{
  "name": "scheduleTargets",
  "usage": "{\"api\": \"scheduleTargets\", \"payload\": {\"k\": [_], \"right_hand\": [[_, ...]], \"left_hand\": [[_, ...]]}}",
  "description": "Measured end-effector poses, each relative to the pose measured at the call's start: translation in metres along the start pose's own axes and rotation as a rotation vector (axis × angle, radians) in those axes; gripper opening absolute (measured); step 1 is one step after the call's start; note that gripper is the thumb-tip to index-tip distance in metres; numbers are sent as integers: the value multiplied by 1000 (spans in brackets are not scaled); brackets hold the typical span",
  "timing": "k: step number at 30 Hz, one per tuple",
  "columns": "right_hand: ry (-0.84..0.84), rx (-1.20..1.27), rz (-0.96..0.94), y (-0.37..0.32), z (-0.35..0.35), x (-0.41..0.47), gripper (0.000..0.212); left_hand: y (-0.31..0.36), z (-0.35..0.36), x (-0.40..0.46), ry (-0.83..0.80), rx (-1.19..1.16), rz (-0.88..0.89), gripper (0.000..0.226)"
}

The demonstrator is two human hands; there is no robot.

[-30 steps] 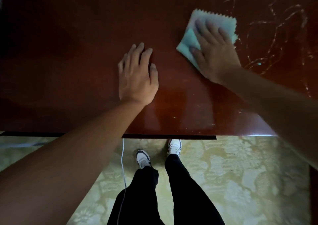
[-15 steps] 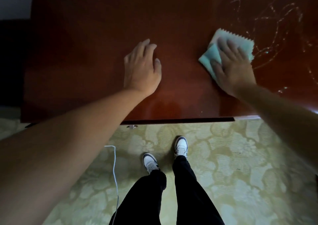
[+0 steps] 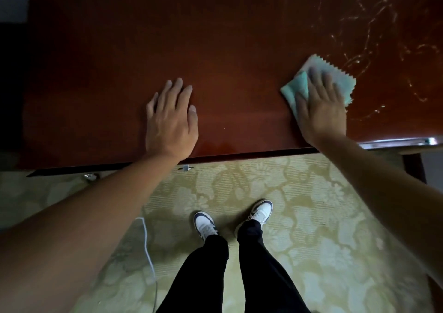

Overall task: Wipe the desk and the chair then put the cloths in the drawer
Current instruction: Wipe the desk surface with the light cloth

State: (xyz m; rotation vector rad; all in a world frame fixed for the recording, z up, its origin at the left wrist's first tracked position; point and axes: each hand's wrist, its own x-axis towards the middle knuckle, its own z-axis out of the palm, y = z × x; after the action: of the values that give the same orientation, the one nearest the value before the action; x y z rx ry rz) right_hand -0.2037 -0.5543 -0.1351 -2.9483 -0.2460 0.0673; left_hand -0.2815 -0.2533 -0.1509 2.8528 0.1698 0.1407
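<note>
A glossy reddish-brown desk (image 3: 143, 49) fills the upper part of the view. A folded light green and white cloth (image 3: 297, 86) with a zigzag edge lies on it at the right, close to the front edge. My right hand (image 3: 320, 107) presses flat on the cloth with straight fingers. My left hand (image 3: 171, 118) rests flat on the bare desk top, palm down, near the front edge and well left of the cloth. Pale streaks (image 3: 374, 32) mark the desk surface beyond and right of the cloth.
Below the desk edge lies a yellow-green floral carpet (image 3: 311, 216). My legs in black trousers and white shoes (image 3: 205, 224) stand on it. A thin white cable (image 3: 148, 252) trails over the carpet at the left. Small metal drawer handles (image 3: 185, 168) show under the desk edge.
My right hand has slid the cloth to the right and toward the desk's front edge. The view has tilted down, showing more carpet. My left hand stays flat on the desk.
</note>
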Motion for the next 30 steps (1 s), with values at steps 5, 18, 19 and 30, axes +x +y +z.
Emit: {"api": "scheduleTargets", "payload": {"k": [5,18,19,30], "right_hand": [[-37,-5,-300,-85,24,-48,59],[15,-4,-313,-127,26,-18,52],[-34,-3,-401,-140,30,-46,51],[-101,76,-147,-100,10,70,57]], "left_hand": [[-1,3,0,39,5,11,45],[0,-7,1,43,-75,0,52],[0,-7,1,46,-87,-1,53],[0,-9,3,38,-126,-19,53]]}}
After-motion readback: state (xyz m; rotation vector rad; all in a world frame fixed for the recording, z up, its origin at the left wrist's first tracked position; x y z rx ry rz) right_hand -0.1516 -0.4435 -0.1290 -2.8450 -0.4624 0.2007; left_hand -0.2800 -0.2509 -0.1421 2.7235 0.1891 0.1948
